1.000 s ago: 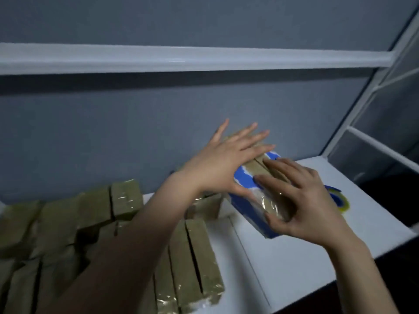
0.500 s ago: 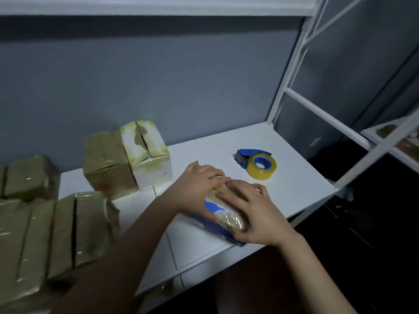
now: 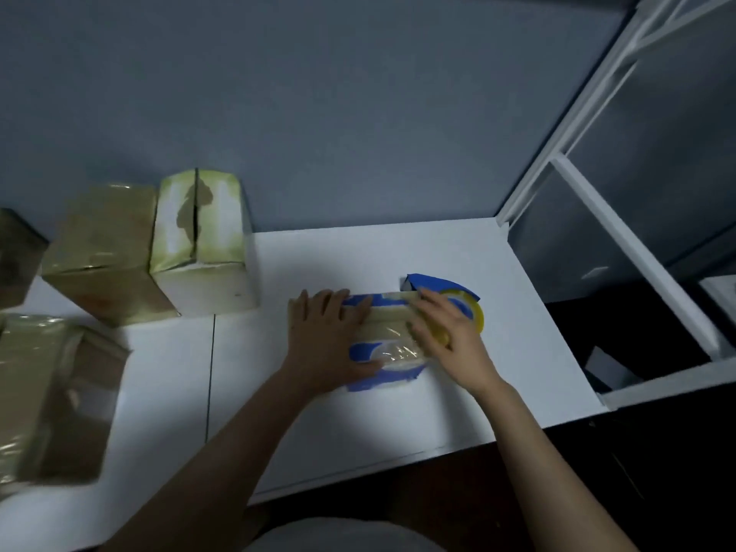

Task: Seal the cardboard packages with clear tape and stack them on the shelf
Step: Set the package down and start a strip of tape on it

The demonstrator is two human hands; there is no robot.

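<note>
Across the far side, grey wall (image 3: 358,113), biggest thing in view. Below it white shelf (image 3: 358,424), flat board with a seam running near-to-far left of centre. White shelf frame (image 3: 621,249) rises on the right, with a slanted crossbar and dark space behind it.

Near left on the shelf: stack of tape-wrapped packages (image 3: 51,392), tan, shiny film, blurred, cut off by the picture edge. Far left: brown taped box (image 3: 103,253) standing upright, touching pale box (image 3: 199,233) on its right; the pale box has a dark slit between its top flaps. Another dark box (image 3: 16,253) sits at the left edge, only partly in view.

Task item: blue-and-white package (image 3: 392,324) lies flat on the shelf, right of centre, well apart from the other boxes. A tan band of tape runs left-right across its top, and clear film shows on its near part.

Left hand (image 3: 326,344) lies flat on the left end of the package, fingers straight and close together pointing far, thumb along the near edge. Right hand (image 3: 446,336) lies on the right end, fingers straight and pressed down on the tape band, thumb not visible.

Tape dispenser (image 3: 438,281), blue body with a yellow roll, sits just beyond the right hand at the far right corner of the package, partly hidden by the fingers; cannot tell if it touches the package.
</note>
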